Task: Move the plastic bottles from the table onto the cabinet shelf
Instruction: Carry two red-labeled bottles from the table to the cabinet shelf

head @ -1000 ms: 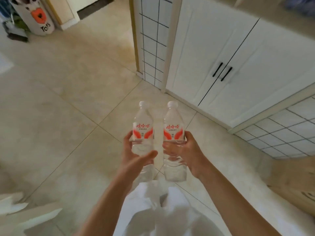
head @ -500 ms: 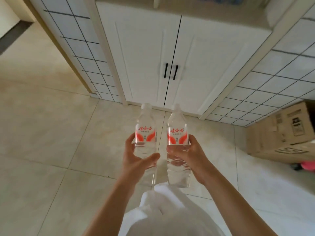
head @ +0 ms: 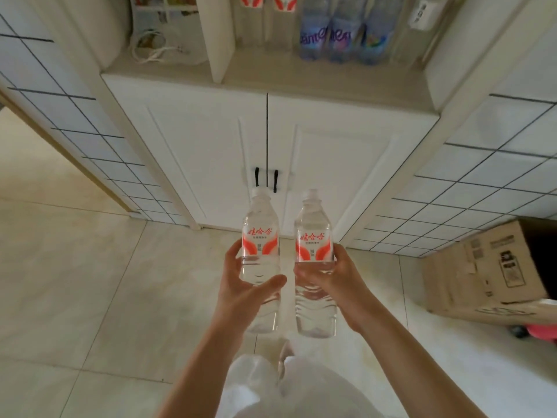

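I hold two clear plastic water bottles with red-and-white labels, both upright in front of me. My left hand [head: 241,294] grips the left bottle [head: 260,233] around its middle. My right hand [head: 334,279] grips the right bottle [head: 313,236] the same way. Ahead stands the white cabinet [head: 265,137] with two shut doors and black handles. Above the doors runs the open cabinet shelf [head: 271,75], split by a white divider. Two red-labelled bottles [head: 265,22] and blue-labelled bottles [head: 343,34] stand at its back.
Coiled white cables [head: 156,49] lie in the shelf's left bay. Tiled walls flank the cabinet on both sides. A cardboard box [head: 494,273] sits on the floor at the right, with a pink object [head: 542,331] beside it. Pale floor tiles stretch to the left.
The view has swung toward the cabinet and tilted up, so the shelf with its bottles is now visible. Both hands keep their bottles, now closer to the cabinet doors.
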Demonstrator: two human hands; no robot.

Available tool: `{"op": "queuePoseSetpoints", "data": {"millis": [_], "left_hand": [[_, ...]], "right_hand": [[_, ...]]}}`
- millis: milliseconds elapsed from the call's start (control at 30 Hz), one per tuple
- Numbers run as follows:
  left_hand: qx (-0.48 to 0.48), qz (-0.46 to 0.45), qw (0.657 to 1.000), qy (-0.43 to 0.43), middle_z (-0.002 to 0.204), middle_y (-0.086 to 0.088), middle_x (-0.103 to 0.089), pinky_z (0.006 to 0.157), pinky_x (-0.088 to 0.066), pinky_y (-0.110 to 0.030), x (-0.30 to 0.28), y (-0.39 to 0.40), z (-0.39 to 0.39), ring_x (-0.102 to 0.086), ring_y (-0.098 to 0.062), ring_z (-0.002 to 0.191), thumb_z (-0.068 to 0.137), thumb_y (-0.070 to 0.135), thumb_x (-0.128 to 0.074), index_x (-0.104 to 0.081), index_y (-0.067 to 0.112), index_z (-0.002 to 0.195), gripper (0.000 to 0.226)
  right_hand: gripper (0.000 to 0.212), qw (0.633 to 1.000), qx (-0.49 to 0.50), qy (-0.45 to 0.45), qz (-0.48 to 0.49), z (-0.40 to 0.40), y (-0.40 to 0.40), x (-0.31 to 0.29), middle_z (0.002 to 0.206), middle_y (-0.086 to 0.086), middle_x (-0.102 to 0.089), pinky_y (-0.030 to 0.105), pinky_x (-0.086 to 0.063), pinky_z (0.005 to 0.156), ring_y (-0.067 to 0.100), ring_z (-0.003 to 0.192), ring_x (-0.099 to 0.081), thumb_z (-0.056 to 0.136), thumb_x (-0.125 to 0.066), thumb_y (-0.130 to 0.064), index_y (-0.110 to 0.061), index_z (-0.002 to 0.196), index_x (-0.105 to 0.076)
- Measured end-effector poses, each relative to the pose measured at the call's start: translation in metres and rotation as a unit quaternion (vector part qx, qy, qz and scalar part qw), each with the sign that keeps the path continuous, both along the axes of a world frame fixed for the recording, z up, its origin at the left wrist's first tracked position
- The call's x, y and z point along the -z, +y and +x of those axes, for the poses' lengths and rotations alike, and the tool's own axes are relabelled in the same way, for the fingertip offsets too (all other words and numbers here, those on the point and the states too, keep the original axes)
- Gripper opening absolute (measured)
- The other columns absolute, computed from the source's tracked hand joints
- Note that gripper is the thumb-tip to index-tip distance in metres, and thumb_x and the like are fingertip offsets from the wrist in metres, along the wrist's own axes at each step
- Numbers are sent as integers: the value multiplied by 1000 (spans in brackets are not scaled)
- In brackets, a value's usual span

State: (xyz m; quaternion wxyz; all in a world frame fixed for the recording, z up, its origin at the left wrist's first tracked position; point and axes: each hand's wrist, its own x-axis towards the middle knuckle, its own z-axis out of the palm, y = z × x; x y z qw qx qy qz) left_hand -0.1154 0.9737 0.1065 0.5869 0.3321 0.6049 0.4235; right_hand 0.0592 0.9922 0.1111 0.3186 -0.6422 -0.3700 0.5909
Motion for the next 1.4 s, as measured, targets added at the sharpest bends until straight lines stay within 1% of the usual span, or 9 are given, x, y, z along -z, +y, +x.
{"op": "queuePoseSetpoints", "data": {"millis": [233, 400, 567, 800, 933, 1033, 1167, 1233, 1400], "left_hand": [[20, 12, 1000, 7, 115, 13, -63, 79, -61, -41, -7, 87, 9, -70, -19, 101, 47, 36, -92, -45, 44, 126, 92], [53, 17, 998, 10, 110, 5, -71, 82, -60, -44, -9, 167, -11, -72, -18, 97, 48, 31, -93, -50, 34, 128, 91], [63, 41, 997, 28, 101, 9, -72, 65, -57, -17, -21, 248, -39, -72, -4, 84, 64, 6, -87, -55, 27, 123, 70], [84, 96, 990, 67, 100, 8, -72, 60, -51, -9, -47, 334, -51, -70, 2, 79, 65, 4, -86, -57, 24, 122, 67], [87, 127, 986, 70, 98, 13, -71, 60, -50, -6, -64, 378, -47, -68, 8, 78, 66, 1, -85, -59, 24, 116, 62], [80, 160, 980, 91, 103, 10, -67, 62, -52, -8, -76, 407, -39, -67, 10, 80, 62, 0, -87, -53, 24, 120, 71], [44, 199, 971, 128, 107, 11, -64, 69, -55, -12, -85, 440, -28, -66, 4, 88, 57, 7, -91, -47, 25, 126, 84], [23, 217, 966, 140, 107, 14, -63, 76, -55, -18, -89, 452, -23, -64, 1, 95, 55, 9, -92, -45, 25, 127, 88], [-1, 244, 955, 170, 114, 13, -62, 73, -47, -9, -88, 474, -13, -61, 2, 99, 54, 18, -93, -42, 20, 134, 96]], "right_hand": [[53, 1000, 12, -10, -6, 0, 83, 5, 97, 0, -75, 27, -56, 62, 14, 82, -74, 66, -85, -31, -14, 110, -61], [65, 1000, 20, -14, 7, -13, 153, 2, 99, 2, -75, 42, -59, 80, 22, 90, -74, 54, -88, -44, -20, 110, -65], [65, 998, 35, -20, 51, -27, 221, -12, 102, 4, -74, 51, -59, 82, 24, 92, -72, 54, -90, -34, -18, 111, -63], [56, 992, 65, -29, 106, -29, 294, -44, 101, 2, -72, 43, -61, 79, 20, 91, -71, 62, -87, -24, -19, 109, -59], [39, 985, 70, -25, 157, -25, 339, -71, 94, 0, -72, 38, -61, 78, 19, 91, -71, 69, -83, -12, -24, 98, -60], [33, 979, 60, -21, 192, -20, 375, -86, 86, 0, -71, 35, -60, 72, 17, 84, -71, 70, -81, -5, -23, 88, -62], [42, 976, 37, -11, 216, -13, 421, -95, 85, -2, -71, 28, -56, 66, 13, 80, -70, 66, -83, -2, -19, 98, -61], [58, 972, 17, -29, 231, -9, 440, -97, 95, -3, -73, 32, -59, 75, 13, 88, -71, 61, -87, -9, -18, 111, -59], [80, 964, 7, -52, 261, -12, 475, -92, 107, -2, -73, 37, -58, 87, 10, 97, -70, 53, -92, -19, -14, 123, -54]]}}
